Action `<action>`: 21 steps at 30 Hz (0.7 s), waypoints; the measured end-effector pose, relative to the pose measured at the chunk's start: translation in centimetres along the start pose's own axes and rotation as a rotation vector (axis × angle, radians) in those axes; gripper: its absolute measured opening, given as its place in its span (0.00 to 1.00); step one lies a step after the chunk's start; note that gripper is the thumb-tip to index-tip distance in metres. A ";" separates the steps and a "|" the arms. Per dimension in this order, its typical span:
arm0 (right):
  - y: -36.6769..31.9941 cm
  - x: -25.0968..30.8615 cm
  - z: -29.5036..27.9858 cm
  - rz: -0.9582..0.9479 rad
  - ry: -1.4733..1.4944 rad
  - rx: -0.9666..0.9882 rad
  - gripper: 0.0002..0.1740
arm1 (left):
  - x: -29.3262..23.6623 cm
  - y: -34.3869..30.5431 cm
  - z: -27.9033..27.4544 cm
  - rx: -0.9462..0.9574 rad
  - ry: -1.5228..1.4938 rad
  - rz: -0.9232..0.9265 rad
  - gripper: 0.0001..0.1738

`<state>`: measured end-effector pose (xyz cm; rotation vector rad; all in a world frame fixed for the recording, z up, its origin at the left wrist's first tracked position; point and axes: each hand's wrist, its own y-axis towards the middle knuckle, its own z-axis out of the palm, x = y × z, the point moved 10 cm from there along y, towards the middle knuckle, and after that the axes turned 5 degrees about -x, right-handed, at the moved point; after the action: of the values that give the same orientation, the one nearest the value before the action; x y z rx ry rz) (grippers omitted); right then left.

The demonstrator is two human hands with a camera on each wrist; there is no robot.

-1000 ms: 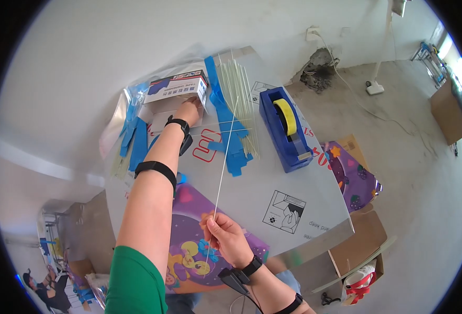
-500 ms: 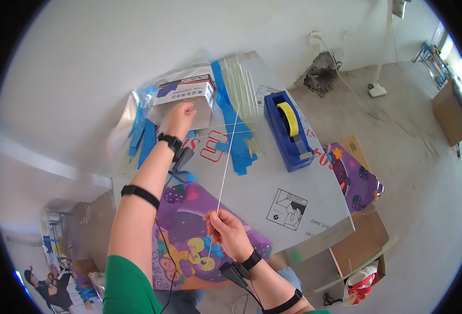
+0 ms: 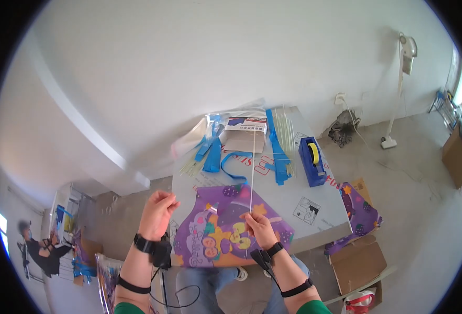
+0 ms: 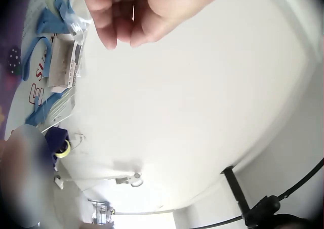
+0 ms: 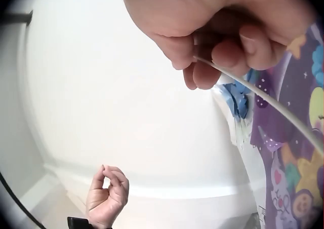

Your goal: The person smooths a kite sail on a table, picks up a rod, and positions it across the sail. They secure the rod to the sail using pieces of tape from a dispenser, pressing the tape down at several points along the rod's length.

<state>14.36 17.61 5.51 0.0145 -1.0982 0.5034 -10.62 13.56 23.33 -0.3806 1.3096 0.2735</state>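
My right hand point(image 3: 260, 230) pinches a thin white stick point(image 3: 252, 172) between thumb and fingers, over the purple cartoon-printed sheet point(image 3: 231, 201). The stick points away from me across the table; in the right wrist view its near part point(image 5: 276, 105) slants over the purple sheet. To the left of that sheet, my left hand point(image 3: 158, 212) is raised with thumb and fingertips brought together. Nothing shows between those fingers in the left wrist view, where the hand point(image 4: 152, 11) appears against the wall.
On the table point(image 3: 322, 201) stand a blue tape dispenser point(image 3: 313, 162) with a yellow roll and a carton point(image 3: 244, 136). Blue strips point(image 3: 277, 152) lie beside several thin pale sticks point(image 3: 288, 125). An opened cardboard box point(image 3: 359, 264) sits on the floor at right. Another person point(image 3: 40, 251) is at far left.
My left hand has come away from the carton, back and left past the purple sheet. The right hand keeps its pinch on the stick. The head view has tilted up.
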 end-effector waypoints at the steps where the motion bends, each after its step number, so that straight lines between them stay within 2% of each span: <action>1: -1.4 1.3 1.3 -0.074 -0.057 0.035 0.15 | -0.5 -2.4 -1.0 0.009 -0.057 -0.014 0.06; 2: -3.0 1.8 1.9 -0.071 -0.079 0.034 0.15 | -1.1 -4.7 -1.5 0.006 -0.078 -0.017 0.06; 4: -6.4 3.6 3.7 -0.194 -0.363 0.093 0.14 | -2.5 -8.9 -3.0 -0.058 -0.095 0.041 0.06; 5: -8.2 4.2 3.6 -0.271 -0.597 0.084 0.12 | -2.2 -10.3 -3.7 -0.017 -0.133 0.047 0.05; 6: -10.0 4.8 3.6 -0.271 -0.617 0.093 0.12 | -2.0 -11.6 -4.3 -0.025 -0.152 0.050 0.05; 8: -15.6 8.7 5.0 -0.601 -0.912 0.056 0.12 | -1.6 -14.6 -4.1 0.009 -0.290 0.045 0.04; 10: -19.6 9.4 5.1 -0.542 -1.021 0.071 0.14 | -1.3 -16.6 -3.7 0.005 -0.380 0.033 0.03; 11: -21.6 10.1 5.3 -0.580 -0.981 0.063 0.15 | -0.9 -17.4 -3.5 0.018 -0.424 0.013 0.03; 16: -28.8 9.7 3.5 -0.494 -1.030 0.003 0.17 | 0.2 -20.2 -2.4 -0.013 -0.648 -0.068 0.06; 21: -32.0 10.5 3.2 -0.507 -1.080 -0.053 0.16 | -0.2 -21.4 0.2 0.077 -0.897 -0.180 0.07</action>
<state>28.02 -7.62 23.40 0.5592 -2.0781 -0.0419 -1.84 -5.79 26.09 -0.2558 0.3999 0.2013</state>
